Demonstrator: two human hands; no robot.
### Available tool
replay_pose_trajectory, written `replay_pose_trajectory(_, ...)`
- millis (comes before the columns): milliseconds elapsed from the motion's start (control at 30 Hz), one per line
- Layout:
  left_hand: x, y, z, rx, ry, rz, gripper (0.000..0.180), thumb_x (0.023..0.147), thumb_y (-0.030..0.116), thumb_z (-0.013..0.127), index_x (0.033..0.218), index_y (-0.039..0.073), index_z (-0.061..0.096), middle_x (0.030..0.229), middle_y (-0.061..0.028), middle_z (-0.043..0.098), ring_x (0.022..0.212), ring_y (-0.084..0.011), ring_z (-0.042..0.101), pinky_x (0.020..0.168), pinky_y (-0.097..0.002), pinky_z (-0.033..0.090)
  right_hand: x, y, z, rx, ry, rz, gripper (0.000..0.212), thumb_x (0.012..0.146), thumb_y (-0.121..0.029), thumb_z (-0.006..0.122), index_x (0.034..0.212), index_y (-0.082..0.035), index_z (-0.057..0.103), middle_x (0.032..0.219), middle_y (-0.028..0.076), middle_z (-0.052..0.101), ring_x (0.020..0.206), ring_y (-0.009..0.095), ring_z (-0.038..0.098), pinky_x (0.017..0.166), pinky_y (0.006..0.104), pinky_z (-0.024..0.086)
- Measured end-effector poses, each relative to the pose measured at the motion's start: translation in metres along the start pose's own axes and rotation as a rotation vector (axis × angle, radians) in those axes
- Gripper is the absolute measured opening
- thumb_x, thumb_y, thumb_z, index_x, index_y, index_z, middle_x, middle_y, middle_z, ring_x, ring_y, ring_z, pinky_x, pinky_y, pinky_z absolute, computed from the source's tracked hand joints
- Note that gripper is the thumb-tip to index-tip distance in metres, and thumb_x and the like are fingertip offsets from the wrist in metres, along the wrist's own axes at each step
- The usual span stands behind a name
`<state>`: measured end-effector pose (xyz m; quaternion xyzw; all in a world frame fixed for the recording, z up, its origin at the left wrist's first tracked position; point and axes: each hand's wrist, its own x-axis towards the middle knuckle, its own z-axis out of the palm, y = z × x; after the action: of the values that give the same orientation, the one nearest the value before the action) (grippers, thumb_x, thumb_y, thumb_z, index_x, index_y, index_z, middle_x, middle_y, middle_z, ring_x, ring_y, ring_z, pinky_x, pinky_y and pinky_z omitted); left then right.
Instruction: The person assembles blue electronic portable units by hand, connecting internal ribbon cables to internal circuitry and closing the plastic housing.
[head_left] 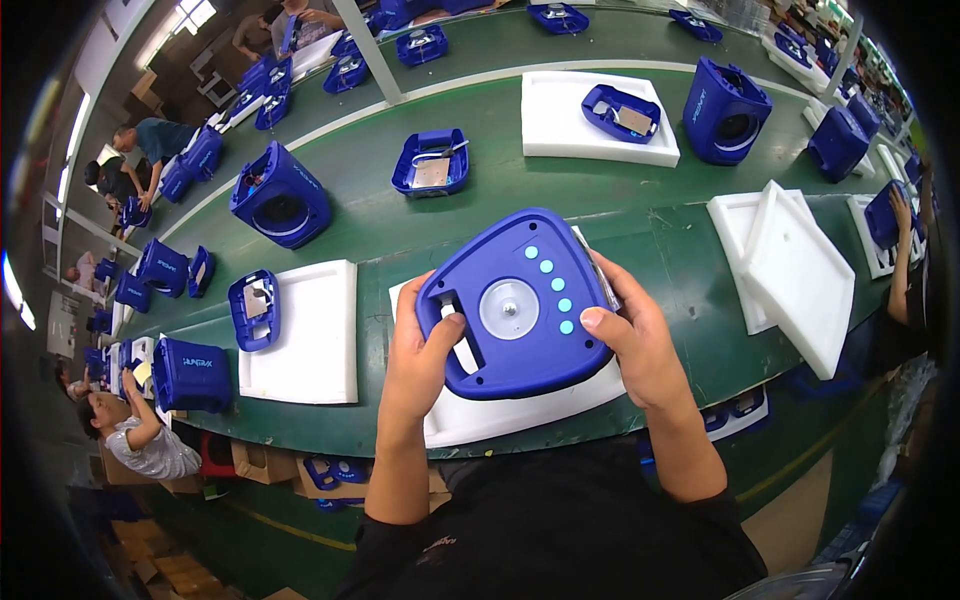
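Observation:
Between my two hands I hold a blue plastic speaker panel (540, 345), its face turned up toward me. It has a clear round disc near the middle, a row of several light-blue buttons and a slot at the left end. My left hand (420, 345) grips the slotted end, the thumb lying at the slot. My right hand (640, 335) closes on the opposite edge, its thumb beside the lowest button. Beneath the panel, a white foam pad (460, 420) rests on the green bench (680, 280). My fingers under the panel are hidden.
Left of me, a blue panel (256, 310) lies on a white foam sheet (310, 350). Blue speaker housings (283, 200) and an upturned panel (431, 165) stand on the green conveyor (500, 200). Stacked foam trays (800, 280) sit to the right. Co-workers (150, 440) are along the line.

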<state>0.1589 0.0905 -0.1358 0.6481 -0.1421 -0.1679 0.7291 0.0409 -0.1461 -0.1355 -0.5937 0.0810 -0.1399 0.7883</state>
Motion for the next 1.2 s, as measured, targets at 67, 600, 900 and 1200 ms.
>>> replay_pose_trajectory(67, 0.006, 0.001, 0.001, 0.111, -0.015, 0.061, 0.054, 0.112, 0.025, 0.065, 0.155, -0.003, 0.049, 0.137, -0.0125, 0.063, 0.126, -0.0186, 0.061, 0.116, -0.0350, 0.046, 0.006, 0.006, -0.002, -0.017, 0.026, 0.002, 0.083, 0.101, -0.026, 0.082, 0.163, 0.012, 0.044, 0.149, 0.018, 0.054, 0.141, 0.024, 0.057, 0.120, 0.0377, 0.048)
replay_pose_trajectory(600, 0.303, -0.147, -0.105, 1.498, 0.135, 0.622, 0.049, 0.094, 0.023, 0.083, 0.137, 0.008, 0.065, 0.135, -0.0119, 0.066, 0.129, -0.0352, 0.063, 0.100, -0.0579, 0.053, 0.159, -0.045, -0.030, 0.223, 0.136, -0.273, 0.052, 0.107, -0.023, 0.072, 0.149, 0.005, 0.061, 0.136, 0.010, 0.073, 0.124, 0.018, 0.070, 0.110, 0.0320, 0.052)
replay_pose_trajectory(900, 0.218, -0.078, -0.156, 1.282, 0.315, 0.815, 0.026, 0.086, 0.008, 0.088, 0.103, 0.001, 0.070, 0.106, -0.0162, 0.065, 0.106, -0.0391, 0.063, 0.090, -0.0497, 0.055, 0.299, -0.014, 0.015, 0.221, 0.099, -0.253, 0.046, 0.100, -0.023, 0.083, 0.134, 0.005, 0.072, 0.121, 0.011, 0.077, 0.112, 0.018, 0.071, 0.105, 0.0319, 0.053)
replay_pose_trajectory(1200, 0.019, -0.056, -0.275, 1.357, 0.568, 0.655, 0.027, 0.081, 0.005, 0.093, 0.098, 0.001, 0.072, 0.104, -0.0141, 0.065, 0.103, -0.0370, 0.064, 0.090, -0.0492, 0.053, 0.404, 0.059, 0.026, 0.140, 0.110, -0.202, 0.053, 0.097, -0.033, 0.087, 0.136, 0.002, 0.073, 0.127, 0.011, 0.076, 0.117, 0.022, 0.071, 0.111, 0.0369, 0.052)
